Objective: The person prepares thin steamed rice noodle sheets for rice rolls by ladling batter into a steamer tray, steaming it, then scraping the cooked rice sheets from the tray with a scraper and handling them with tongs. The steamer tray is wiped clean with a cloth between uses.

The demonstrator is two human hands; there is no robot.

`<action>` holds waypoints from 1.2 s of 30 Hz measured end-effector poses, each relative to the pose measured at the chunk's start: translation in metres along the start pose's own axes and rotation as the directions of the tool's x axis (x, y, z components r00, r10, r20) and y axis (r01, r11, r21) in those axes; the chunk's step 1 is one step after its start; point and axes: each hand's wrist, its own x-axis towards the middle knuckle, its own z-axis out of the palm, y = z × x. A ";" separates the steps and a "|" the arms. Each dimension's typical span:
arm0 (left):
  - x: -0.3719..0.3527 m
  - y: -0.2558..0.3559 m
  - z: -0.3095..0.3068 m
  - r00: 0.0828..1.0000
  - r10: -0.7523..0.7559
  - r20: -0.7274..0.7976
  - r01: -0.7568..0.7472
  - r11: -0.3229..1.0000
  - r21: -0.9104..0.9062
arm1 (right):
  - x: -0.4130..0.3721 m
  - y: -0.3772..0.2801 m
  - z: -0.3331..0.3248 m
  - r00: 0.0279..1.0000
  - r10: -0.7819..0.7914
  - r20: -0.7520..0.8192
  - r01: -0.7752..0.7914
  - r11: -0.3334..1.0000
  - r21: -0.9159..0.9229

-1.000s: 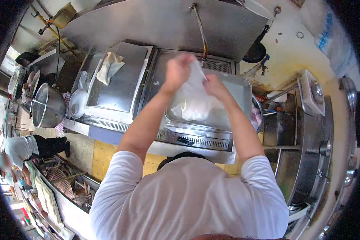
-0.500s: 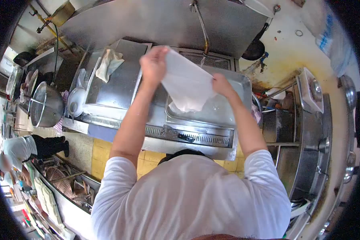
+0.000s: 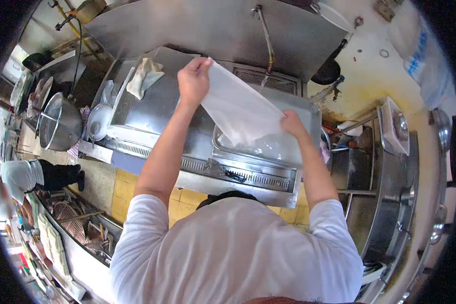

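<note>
A thin white translucent sheet point(image 3: 238, 109) is stretched between my two hands above a steel tray point(image 3: 309, 109) that holds water. My left hand point(image 3: 193, 81) grips the sheet's upper left corner, raised over the flat steel cooktop point(image 3: 154, 109). My right hand point(image 3: 291, 124) pinches the sheet's lower right edge, just above the tray. The sheet's bottom hangs down toward the water. Both arms reach forward from my white shirt.
A crumpled cloth point(image 3: 144, 76) lies on the cooktop at the back left. A white bowl point(image 3: 97, 121) and a large steel pot point(image 3: 61, 124) stand further left. A water pipe point(image 3: 266, 38) runs down the back wall. Another person in white point(image 3: 23, 175) bends at far left. Steel shelving point(image 3: 395, 167) is on the right.
My hands have spread apart, pulling the bunched sheet open and flat. The left hand went up and left; the right hand moved slightly right and lower.
</note>
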 end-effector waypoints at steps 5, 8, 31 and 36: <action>-0.046 -0.040 0.072 0.935 0.063 0.350 -0.087 0.995 0.053 | 0.015 -0.049 0.005 0.972 -0.198 -0.127 0.228 0.924 0.307; -0.050 -0.031 0.121 0.907 0.098 0.409 -0.090 0.995 -0.041 | 0.013 -0.116 0.004 0.966 -0.155 -0.207 0.250 0.767 0.591; -0.069 -0.044 0.075 0.754 -0.328 0.569 0.465 0.879 -0.110 | -0.020 -0.105 -0.064 0.988 -0.131 0.077 0.125 0.989 0.083; -0.084 -0.038 0.070 0.552 -0.154 0.819 0.150 0.985 0.084 | -0.012 -0.084 -0.099 0.846 -0.250 -0.470 0.268 0.963 -0.030</action>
